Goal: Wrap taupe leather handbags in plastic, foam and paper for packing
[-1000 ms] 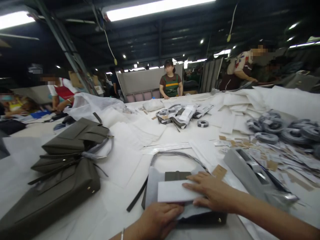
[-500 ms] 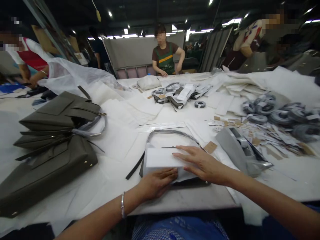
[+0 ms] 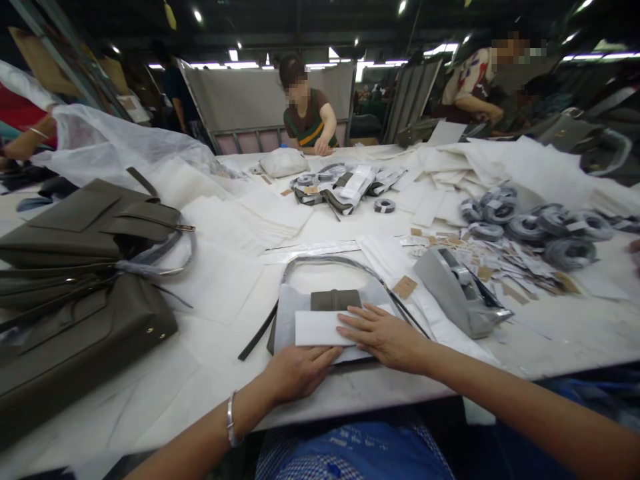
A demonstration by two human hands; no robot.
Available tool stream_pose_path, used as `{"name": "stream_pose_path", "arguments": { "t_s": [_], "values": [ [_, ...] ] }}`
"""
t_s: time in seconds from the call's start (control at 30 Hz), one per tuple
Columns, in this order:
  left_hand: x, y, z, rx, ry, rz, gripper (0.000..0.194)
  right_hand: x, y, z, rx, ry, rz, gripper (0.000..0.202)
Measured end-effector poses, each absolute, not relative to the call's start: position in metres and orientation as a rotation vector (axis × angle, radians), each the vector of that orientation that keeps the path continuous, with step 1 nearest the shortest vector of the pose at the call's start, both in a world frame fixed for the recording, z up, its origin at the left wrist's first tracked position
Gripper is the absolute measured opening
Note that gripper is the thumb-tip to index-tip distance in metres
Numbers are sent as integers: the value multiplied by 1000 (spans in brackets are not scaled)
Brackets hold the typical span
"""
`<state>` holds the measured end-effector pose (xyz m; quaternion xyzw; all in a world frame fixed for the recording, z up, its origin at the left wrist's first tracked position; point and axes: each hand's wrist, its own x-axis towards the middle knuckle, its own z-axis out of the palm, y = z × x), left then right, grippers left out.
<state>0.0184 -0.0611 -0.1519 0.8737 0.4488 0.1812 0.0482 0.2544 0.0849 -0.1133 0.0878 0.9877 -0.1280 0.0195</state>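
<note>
The olive-grey leather handbag lies flat on the white-covered desk, just before the person whose hands I follow from my distant post. Its body is wider from left to right than from near to far, and the grey-wrapped handle makes an arch toward the far side of the desk. A thin whitish sheet covers much of the front, but the olive flap remains visible. Below this flap, nearer to the person, I see the white rectangular foam-like pad; its long axis goes left to right, almost parallel to the near edge of the desk. The right end of the pad is hidden.

The left hand has straight fingers, close together, laid along the near edge of the pad and pointing to the right. Its thumb is hidden, so I cannot tell whether it pinches anything. The right hand is spread, palm down, with fingers resting on the pad and pointing to the left; it is not closed around anything.

Just beside the handbag, on the right, are a brown card tag and a grey plastic tape dispenser. Further left, other olive-grey bags lie in a pile.
</note>
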Motion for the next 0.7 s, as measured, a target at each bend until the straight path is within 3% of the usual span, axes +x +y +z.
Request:
{"name": "stream_pose_path", "arguments": {
  "t_s": [0.27, 0.47, 0.7],
  "values": [
    [31, -69, -144, 2565, 1519, 608, 39, 257, 88, -107, 346, 3101, -551, 50],
    [30, -68, -149, 2573, 1466, 615, 46, 232, 93, -80, 441, 3044, -433, 88],
    [29, -67, -147, 2581, 1431, 606, 51, 215, 95, -77, 391, 3036, -72, 74]
  ]
}}
